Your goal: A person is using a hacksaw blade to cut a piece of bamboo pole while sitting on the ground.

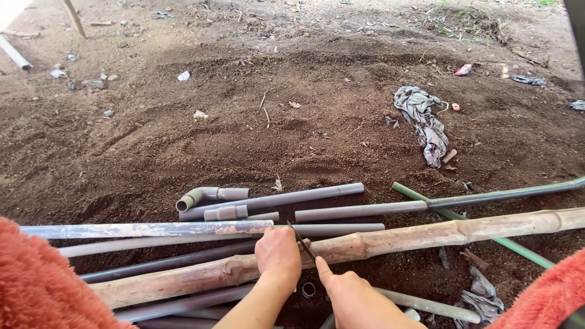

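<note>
In the lower center of the frame, the left hand (278, 254) is clamped on the bamboo pole (426, 234) to keep it steady. The right hand (353, 295) has fingers closed on a thin blade (301, 242), which touches the pole just beside the left hand, above 1 pile of grey pipes (274, 200).

Grey rag (423, 123) on soil; elbow pipe (201, 196); red scrap (463, 69), perhaps plastic.

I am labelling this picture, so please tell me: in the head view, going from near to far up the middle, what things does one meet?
Right hand → left hand on the bamboo pole → grey straight pipes → grey elbow pipe → bare brown soil.
</note>
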